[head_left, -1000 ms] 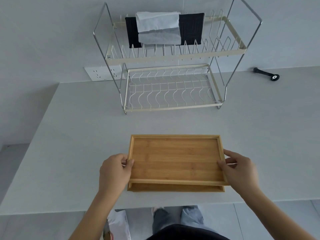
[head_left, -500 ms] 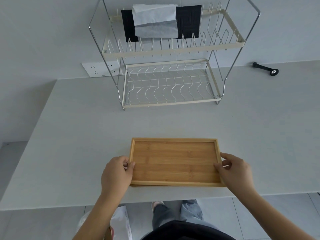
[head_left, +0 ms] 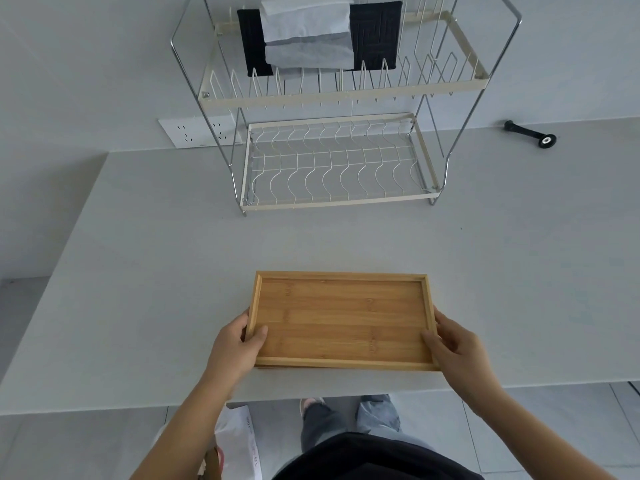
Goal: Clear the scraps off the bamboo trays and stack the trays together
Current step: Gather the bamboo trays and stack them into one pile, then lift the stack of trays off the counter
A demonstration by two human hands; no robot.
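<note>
A bamboo tray [head_left: 341, 318] lies on the grey table near its front edge, with nothing on its inner face. It rests on a second tray, of which only a thin sliver [head_left: 263, 366] shows under the front left corner. My left hand [head_left: 235, 348] grips the left rim, thumb inside the tray. My right hand [head_left: 457, 348] grips the right rim the same way. No scraps are visible on the top tray.
A two-tier wire dish rack [head_left: 332, 109] stands at the back of the table, with a black mat and grey cloths [head_left: 306, 34] on its upper tier. A small black tool [head_left: 531, 134] lies far right. A white bag [head_left: 239, 441] sits on the floor below the table's edge.
The top tray came down onto the lower tray and now covers it almost fully. Both hands stayed on the side rims, thumbs now inside.
</note>
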